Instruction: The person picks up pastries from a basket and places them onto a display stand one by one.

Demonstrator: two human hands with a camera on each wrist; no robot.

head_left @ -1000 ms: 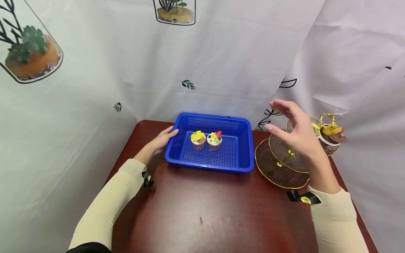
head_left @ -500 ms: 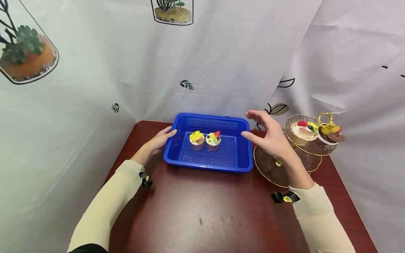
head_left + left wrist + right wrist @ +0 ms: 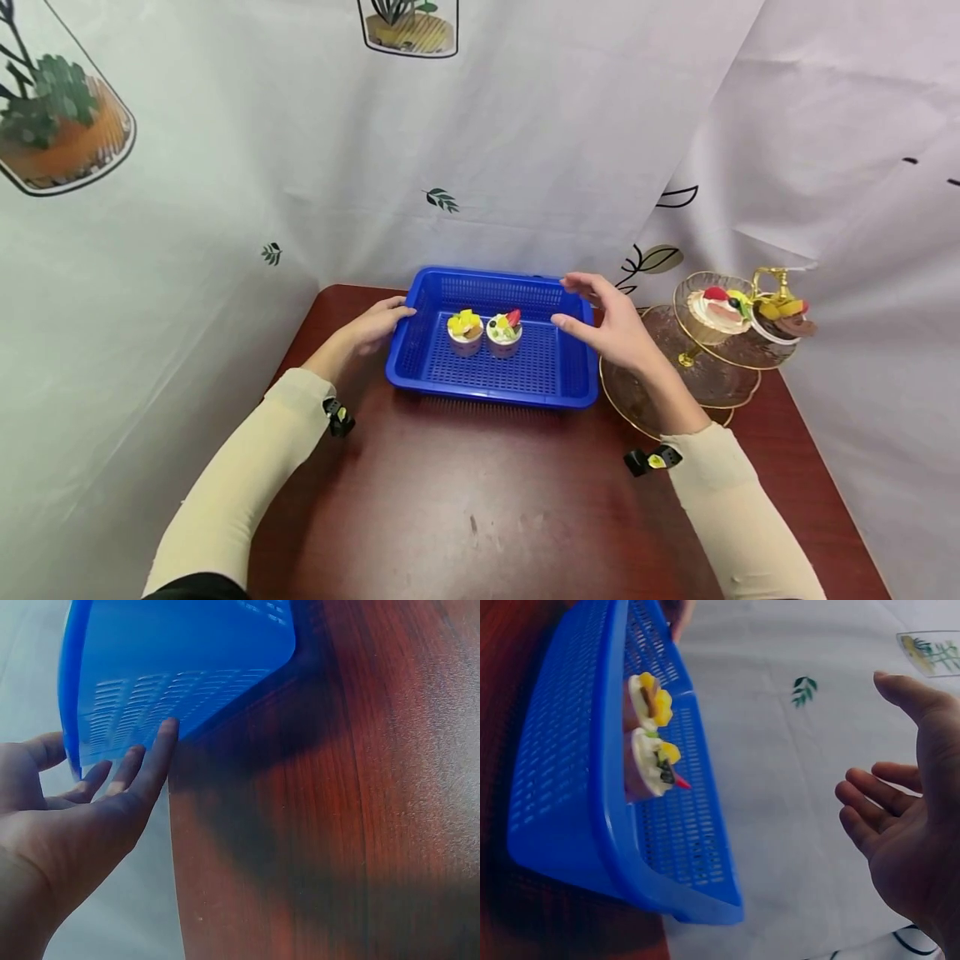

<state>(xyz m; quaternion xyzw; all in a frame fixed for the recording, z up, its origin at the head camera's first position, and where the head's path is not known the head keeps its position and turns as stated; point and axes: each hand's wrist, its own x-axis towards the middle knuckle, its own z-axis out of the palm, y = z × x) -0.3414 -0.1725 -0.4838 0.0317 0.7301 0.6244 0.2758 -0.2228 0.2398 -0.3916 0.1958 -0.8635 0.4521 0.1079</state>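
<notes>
A blue plastic basket (image 3: 487, 393) stands on the table, holding two small dessert cups. One cup (image 3: 466, 335) has yellow fruit on top; the other cup (image 3: 504, 337) has cream, green pieces and a strawberry. My left hand (image 3: 372, 327) is at the basket's left end. In the left wrist view its thumb lies at the rim, and its fingers (image 3: 154, 761) stretch loosely along the outer wall. Over the basket's right end hovers my right hand (image 3: 611, 329), thumb and fingers spread apart with nothing between them. In the right wrist view it is apart from the cups.
To the right stands a tiered glass stand (image 3: 705, 379) with gold rims and a gold handle (image 3: 776, 287). Its top tier bears a cream dessert (image 3: 716, 312) and a chocolate one (image 3: 780, 321). A printed cloth (image 3: 525, 150) hangs behind the brown table (image 3: 465, 475).
My right hand has moved left from over the tiered stand to the basket's right end, uncovering the top tier's desserts. The left hand has shifted slightly left at the rim; the cups stay put.
</notes>
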